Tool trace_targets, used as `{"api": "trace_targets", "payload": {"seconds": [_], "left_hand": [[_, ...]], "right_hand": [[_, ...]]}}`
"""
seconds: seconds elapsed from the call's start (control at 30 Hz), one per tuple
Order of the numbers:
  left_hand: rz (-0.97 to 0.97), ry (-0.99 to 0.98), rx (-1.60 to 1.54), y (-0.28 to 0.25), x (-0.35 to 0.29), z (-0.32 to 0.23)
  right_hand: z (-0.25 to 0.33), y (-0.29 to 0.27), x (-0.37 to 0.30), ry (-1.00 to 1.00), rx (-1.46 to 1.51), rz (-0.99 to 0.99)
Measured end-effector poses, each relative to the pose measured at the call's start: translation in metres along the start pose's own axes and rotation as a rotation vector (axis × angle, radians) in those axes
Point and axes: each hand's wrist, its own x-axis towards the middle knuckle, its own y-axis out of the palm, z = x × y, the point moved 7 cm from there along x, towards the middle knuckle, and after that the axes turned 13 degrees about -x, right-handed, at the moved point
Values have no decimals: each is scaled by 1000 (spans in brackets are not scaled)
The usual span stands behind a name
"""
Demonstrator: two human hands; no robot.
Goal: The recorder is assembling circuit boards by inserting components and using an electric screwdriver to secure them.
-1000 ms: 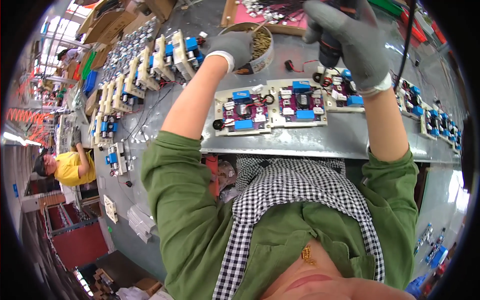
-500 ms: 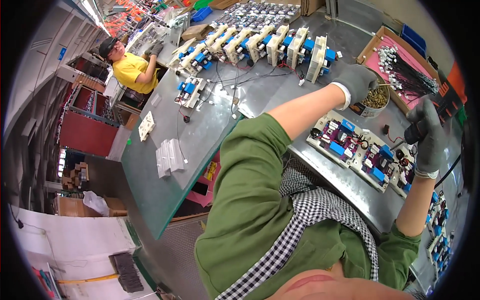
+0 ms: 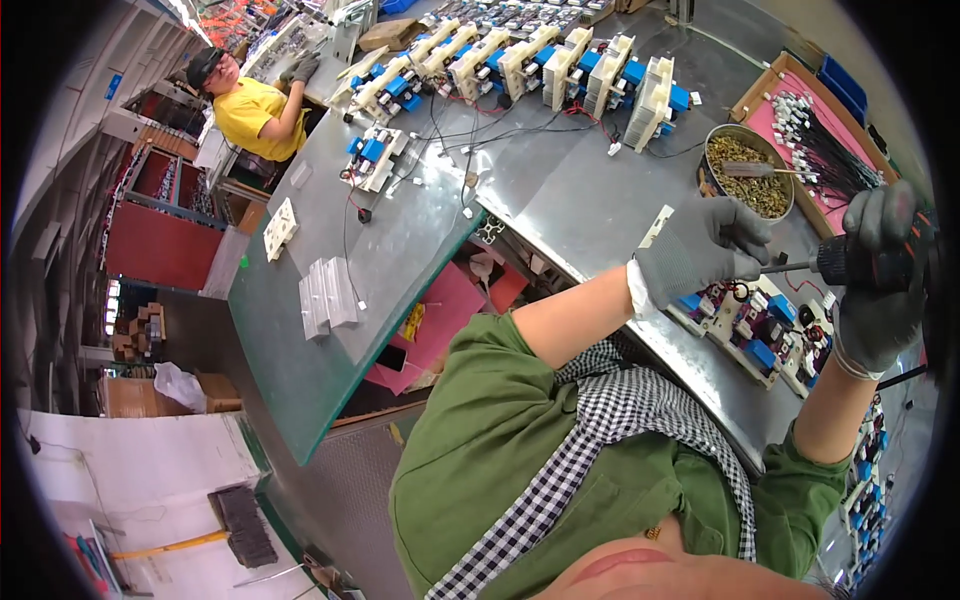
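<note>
My right hand [image 3: 880,290], in a grey glove, is wrapped round a black and orange power screwdriver [image 3: 832,262], its bit pointing left. My gloved left hand [image 3: 700,250] is at the bit's tip with its fingers curled together; whatever they pinch is too small to make out. Beneath both hands lie white plates carrying circuit boards [image 3: 755,325] with blue components and wires. The left hand hides part of these boards. Beyond my hands, a round metal bowl [image 3: 708,180] holds many small brass-coloured screws, and a hand screwdriver [image 3: 750,170] lies across it.
A cardboard tray [image 3: 745,105] at the far right holds black cables with white connectors. Several white heatsink assemblies [image 3: 600,75] stand in a row along the far side. Aluminium blocks [image 3: 330,295] lie on the left table. A person in a yellow shirt [image 3: 255,115] works at the far left.
My left hand has come from the screw bowl to the driver's tip. The right hand has lifted and turned the power screwdriver away from the boards. The whole view has shifted slightly.
</note>
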Motion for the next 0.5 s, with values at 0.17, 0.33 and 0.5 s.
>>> {"api": "trace_targets", "payload": {"seconds": [0.17,0.33,0.5], "left_hand": [[-14,-18,-192,-10,-10,5],[-32,7,-142,-10,-17,-8],[-87,82,-119,-21,-17,-10]], "right_hand": [[5,6,1,-14,-4,39],[5,11,7,-43,-4,-52],[3,19,16,-14,40,-14]]}}
